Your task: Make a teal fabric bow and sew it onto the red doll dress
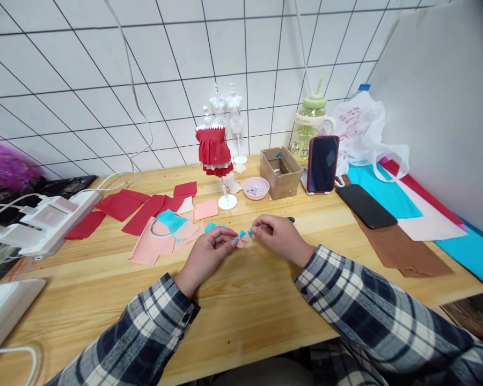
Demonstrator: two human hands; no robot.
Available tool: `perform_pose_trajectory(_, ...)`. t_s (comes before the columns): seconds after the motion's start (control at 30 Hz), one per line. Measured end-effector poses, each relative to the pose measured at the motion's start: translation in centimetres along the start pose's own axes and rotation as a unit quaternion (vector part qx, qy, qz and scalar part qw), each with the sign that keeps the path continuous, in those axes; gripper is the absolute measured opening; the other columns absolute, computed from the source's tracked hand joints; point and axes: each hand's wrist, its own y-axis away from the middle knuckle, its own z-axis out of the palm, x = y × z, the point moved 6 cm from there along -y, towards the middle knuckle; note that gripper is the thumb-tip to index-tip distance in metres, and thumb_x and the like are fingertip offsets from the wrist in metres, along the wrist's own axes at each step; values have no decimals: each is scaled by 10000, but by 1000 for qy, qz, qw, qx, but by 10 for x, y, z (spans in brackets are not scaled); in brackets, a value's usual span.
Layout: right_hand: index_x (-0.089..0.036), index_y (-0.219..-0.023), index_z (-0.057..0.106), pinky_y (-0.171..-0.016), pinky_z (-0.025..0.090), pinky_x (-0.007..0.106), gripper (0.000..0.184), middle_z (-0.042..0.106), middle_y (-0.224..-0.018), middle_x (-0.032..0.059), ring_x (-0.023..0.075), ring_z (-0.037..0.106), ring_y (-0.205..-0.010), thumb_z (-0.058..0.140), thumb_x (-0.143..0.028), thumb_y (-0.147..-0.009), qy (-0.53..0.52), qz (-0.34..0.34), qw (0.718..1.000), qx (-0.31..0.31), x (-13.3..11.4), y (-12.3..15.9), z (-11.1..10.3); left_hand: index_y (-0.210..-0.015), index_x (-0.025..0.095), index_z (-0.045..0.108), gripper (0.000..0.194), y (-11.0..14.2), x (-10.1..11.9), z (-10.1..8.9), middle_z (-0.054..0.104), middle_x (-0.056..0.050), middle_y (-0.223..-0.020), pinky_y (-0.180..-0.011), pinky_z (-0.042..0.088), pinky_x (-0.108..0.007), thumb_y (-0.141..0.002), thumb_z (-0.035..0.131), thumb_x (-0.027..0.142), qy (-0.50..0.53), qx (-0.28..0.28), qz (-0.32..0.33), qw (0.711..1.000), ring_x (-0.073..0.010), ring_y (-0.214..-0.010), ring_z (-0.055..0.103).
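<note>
My left hand (210,252) rests over the wooden table, its thumb and forefinger closed at a small blue-and-pink crepe paper piece (242,238) shaped somewhat like a bow. Just to the right, my right hand (279,236) pinches a tiny blue paper bit (250,234) between its fingertips. Another blue scrap (211,227) lies behind my left fingers. Beyond the hands a white mini dress form (227,202) stands upright, wearing a pleated red paper dress (213,149). A pink bowl (256,196) of small shiny beads sits behind my right hand.
Red paper sheets (121,205) and pink paper (153,246) lie left. A cardboard box (285,179), a propped phone (322,163) and a bottle (308,126) stand behind. To the right are a black phone (368,206) and brown paper (402,249). A power strip (60,225) is far left.
</note>
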Motion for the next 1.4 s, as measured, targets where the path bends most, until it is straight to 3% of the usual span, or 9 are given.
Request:
perform_pose_trajectory(0.17, -217, -875, 703, -717, 374, 305, 220, 647, -856, 56, 200, 551, -868, 573, -394, -857, 212, -46, 976, 26, -9, 0, -3, -910, 168, 659, 284, 0, 1, -6, 705, -42, -789, -707, 485, -278, -734, 741, 376, -52, 28, 7, 998, -176, -753, 647)
perform_pose_trajectory(0.23, -204, -887, 700, -753, 382, 331, 250, 644, -893, 82, 233, 545, -923, 580, -419, -846, 256, -55, 965, 22, -13, -2, 3, -869, 172, 673, 236, 0, 2, -9, 697, -41, -778, -668, 474, -275, -742, 726, 364, -107, 44, 19, 993, -173, -713, 628)
perform_pose_trajectory(0.37, -200, -839, 686, -781, 378, 359, 118, 641, -892, 84, 241, 543, -913, 587, -262, -817, 295, -79, 952, 7, -19, -11, 13, -798, 203, 696, 120, 0, 4, -13, 681, -21, -734, -618, 431, -265, -755, 697, 315, -184, 60, 59, 979, -170, -663, 588)
perform_pose_trajectory(0.5, -204, -823, 688, -776, 382, 343, 112, 648, -858, 66, 216, 556, -879, 578, -221, -828, 251, -78, 965, 20, -15, -16, 10, -788, 226, 712, 85, -1, 4, -15, 669, -17, -705, -631, 401, -279, -769, 680, 302, -230, 56, 91, 967, -189, -674, 567)
perform_pose_trajectory(0.63, -210, -862, 687, -739, 405, 284, 104, 654, -848, 27, 161, 575, -831, 586, -195, -842, 132, -78, 987, 42, -9, -12, 3, -852, 244, 729, 128, 0, 15, -15, 682, -42, -838, -777, 384, -344, -801, 658, 338, -350, 84, 163, 919, -232, -841, 559)
perform_pose_trajectory(0.73, -198, -859, 671, -733, 415, 269, 83, 655, -853, 20, 150, 582, -824, 593, -181, -841, 92, -116, 987, 62, -16, -5, 2, -868, 252, 731, 199, 1, 19, -14, 664, -44, -891, -831, 373, -380, -862, 584, 386, -404, 88, 161, 896, -239, -904, 540)
perform_pose_trajectory(0.93, -188, -876, 641, -682, 401, 264, 68, 658, -864, 26, 143, 569, -757, 580, -201, -849, 96, -177, 978, 56, -35, 9, 14, -864, 249, 723, 247, 5, 20, -6, 653, -35, -923, -853, 391, -382, -880, 561, 436, -370, 50, 157, 914, -220, -916, 545)
perform_pose_trajectory(1.1, -180, -848, 613, -626, 362, 252, 37, 646, -820, 16, 126, 536, -686, 592, -206, -833, 78, -160, 983, 46, -35, 10, 17, -844, 245, 712, 162, 6, 23, -2, 653, -31, -924, -838, 392, -373, -851, 618, 377, -370, 47, 188, 909, -213, -899, 548)
perform_pose_trajectory(1.4, -181, -827, 602, -584, 337, 228, 64, 611, -734, -17, 98, 500, -611, 580, -235, -853, -21, -104, 994, -18, -23, 2, 23, -793, 212, 677, 136, 4, 22, -5, 662, -30, -869, -833, 412, -362, -860, 601, 302, -319, 34, 204, 925, -203, -883, 576)
